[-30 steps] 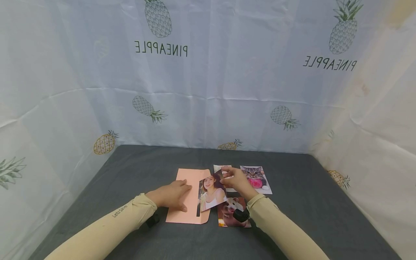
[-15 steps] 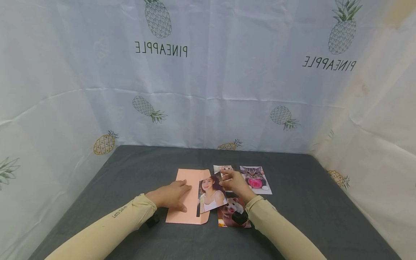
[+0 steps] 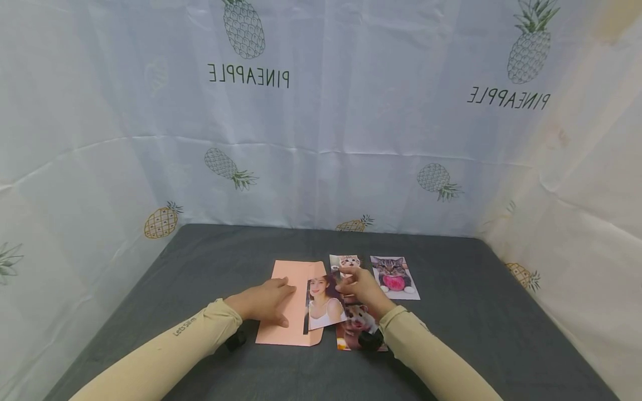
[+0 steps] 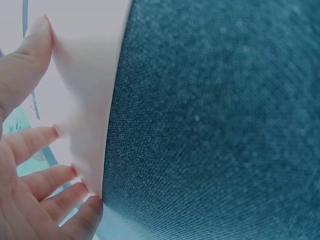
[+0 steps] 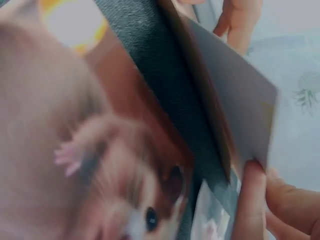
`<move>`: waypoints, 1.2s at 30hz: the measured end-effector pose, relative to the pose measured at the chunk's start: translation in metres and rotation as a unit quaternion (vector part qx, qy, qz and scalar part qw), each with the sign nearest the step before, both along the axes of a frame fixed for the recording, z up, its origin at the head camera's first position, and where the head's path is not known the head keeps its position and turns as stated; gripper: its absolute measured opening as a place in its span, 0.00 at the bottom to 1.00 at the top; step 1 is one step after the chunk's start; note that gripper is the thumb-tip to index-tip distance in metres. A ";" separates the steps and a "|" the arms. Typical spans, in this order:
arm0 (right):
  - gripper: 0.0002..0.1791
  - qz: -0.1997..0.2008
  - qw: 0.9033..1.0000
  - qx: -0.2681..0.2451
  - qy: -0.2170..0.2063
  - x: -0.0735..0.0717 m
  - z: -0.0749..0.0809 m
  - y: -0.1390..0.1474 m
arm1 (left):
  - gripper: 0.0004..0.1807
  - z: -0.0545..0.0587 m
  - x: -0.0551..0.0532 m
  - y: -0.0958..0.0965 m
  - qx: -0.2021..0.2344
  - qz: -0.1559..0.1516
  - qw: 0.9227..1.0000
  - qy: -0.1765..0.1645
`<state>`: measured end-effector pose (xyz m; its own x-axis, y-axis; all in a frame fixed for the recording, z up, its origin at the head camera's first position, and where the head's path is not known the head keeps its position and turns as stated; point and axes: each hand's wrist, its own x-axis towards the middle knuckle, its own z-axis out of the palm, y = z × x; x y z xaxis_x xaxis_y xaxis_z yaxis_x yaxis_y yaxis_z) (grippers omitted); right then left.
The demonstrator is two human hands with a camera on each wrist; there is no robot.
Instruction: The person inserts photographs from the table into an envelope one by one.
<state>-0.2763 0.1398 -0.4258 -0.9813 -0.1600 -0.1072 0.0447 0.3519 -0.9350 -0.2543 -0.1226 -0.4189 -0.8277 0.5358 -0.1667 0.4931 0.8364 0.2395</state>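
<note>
Sitting lower now: portrait photo (image 3: 325, 307)

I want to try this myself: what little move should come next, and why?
Maybe the right grip should slide the portrait photo gently left: it pinches the photo's right side, while the left edge lies by a dark strip on the pink envelope, perhaps its opening. The left grip rests on the envelope, which should help keep it still.
</note>
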 end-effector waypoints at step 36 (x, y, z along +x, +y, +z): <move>0.32 0.053 0.999 0.011 -0.002 0.017 0.003 -0.018 | 0.46 0.000 0.000 0.002 -0.002 0.014 1.000 -0.008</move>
<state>-0.2590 0.1218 -0.4223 -0.9586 -0.2604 -0.1152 0.0093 0.3759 -0.9266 -0.2539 -0.1211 -0.4190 -0.8396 0.5117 -0.1822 0.4659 0.8509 0.2429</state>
